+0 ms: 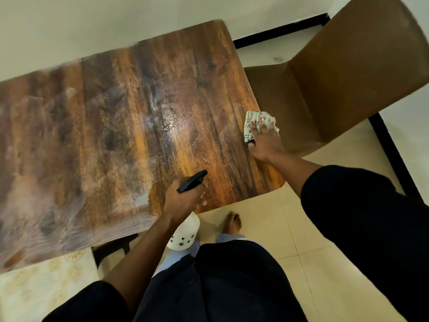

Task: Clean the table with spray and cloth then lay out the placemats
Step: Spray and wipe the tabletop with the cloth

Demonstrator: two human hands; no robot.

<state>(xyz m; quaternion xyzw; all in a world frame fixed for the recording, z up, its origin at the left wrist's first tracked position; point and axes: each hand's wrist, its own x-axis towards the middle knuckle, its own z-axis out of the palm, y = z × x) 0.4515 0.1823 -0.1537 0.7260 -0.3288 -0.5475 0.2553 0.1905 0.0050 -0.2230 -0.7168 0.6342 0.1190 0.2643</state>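
Counter (92, 126) cleaning was under way when I looked, nowhere near finished by my reading. A patch of wet droplets (170, 125) glistened near the middle of the wood-grain top, so at least 1 spray had landed, and I judged that patch not yet wiped. My left hand (183, 198) was curled round the spray bottle (185, 231) at the near edge, its grip clamped on the neck with the black trigger head (192, 181) pointing over the counter and the white body hanging below the edge. My right hand (264, 140) lay with fingers spread flat on the checked cloth (250, 126), pressing it to the counter at the right edge, well apart from the wet patch. Placemats were nowhere in view, so the wiping and all of the laying out were left.

The top looked mottled and streaked, blurred toward the left. 1 brown chair (348, 77) stood just beside the right edge. Pale floor tiles (313, 263) with dark border strips ran beneath, and a bare foot (233, 223) showed below the counter's near edge.
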